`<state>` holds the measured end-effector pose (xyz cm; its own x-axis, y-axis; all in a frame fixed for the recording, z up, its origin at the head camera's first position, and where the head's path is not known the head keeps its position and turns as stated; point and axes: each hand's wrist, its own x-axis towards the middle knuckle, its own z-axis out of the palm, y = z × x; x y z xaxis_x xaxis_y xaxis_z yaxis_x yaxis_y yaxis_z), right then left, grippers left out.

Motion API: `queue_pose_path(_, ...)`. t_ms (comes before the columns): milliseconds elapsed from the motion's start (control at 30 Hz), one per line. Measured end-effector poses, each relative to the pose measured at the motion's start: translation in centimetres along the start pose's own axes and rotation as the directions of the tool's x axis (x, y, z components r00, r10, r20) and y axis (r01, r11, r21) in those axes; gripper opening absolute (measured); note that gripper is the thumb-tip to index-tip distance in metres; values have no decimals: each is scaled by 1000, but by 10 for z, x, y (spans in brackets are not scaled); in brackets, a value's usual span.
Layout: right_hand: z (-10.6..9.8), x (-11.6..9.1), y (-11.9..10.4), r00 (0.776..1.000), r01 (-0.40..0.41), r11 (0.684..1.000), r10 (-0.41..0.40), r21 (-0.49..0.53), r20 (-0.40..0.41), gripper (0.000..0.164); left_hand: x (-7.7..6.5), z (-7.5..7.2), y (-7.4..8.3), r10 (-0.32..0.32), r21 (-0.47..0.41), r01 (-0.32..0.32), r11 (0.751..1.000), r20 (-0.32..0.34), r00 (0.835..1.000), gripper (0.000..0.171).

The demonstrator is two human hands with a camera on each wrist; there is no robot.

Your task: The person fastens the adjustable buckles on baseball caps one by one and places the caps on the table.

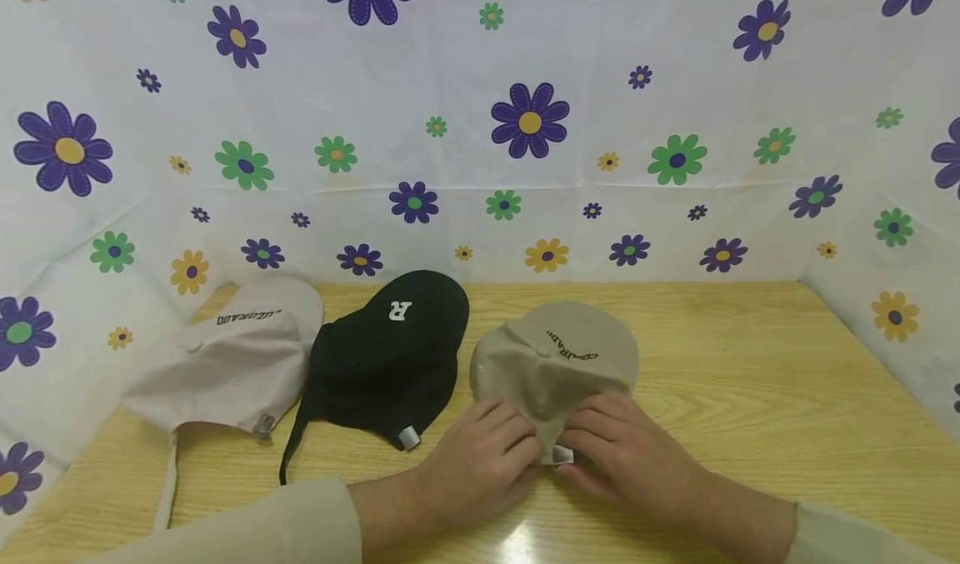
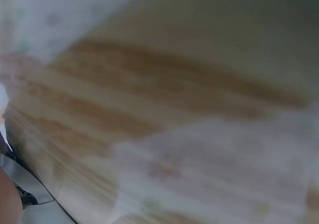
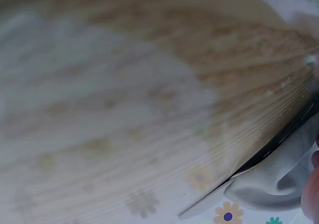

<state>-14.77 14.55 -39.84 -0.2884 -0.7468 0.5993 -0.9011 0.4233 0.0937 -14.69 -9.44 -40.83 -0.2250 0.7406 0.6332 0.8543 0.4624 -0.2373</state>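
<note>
A khaki baseball cap [image 1: 555,356] with dark arched lettering lies on the wooden table, its brim pointing away from me. My left hand [image 1: 487,456] grips the near edge of this cap with curled fingers, left of the strap's metal buckle [image 1: 562,455]. On the buckle's other side, my right hand [image 1: 630,451] pinches the same edge; its thumb is just below the buckle. Part of the strap is hidden behind the fingers. In the right wrist view, pale cap fabric [image 3: 274,186] shows beside fingertips at the right edge. The left wrist view is mostly blurred table.
Left of the khaki cap lies a black cap [image 1: 390,356] with a white letter R, its strap hanging loose. Further left is a pale pinkish cap [image 1: 232,364], its strap also loose. Flower-printed cloth [image 1: 450,72] walls the wooden table [image 1: 750,364] at the back and sides.
</note>
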Motion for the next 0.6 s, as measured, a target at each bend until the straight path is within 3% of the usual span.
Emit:
queue_pose_path(167, 1, 0, 0, 1000, -9, 1000, 9, -13, 6, 21, -1, -1, -1, -6, 42, 5, 999, 13, 1000, 8)
queue_pose_path(600, 2, 0, -1, 1000, -15, 1000, 15, -7, -18, 22, -1, -1, -2, 34, 31, -34, 999, -7, 999, 11)
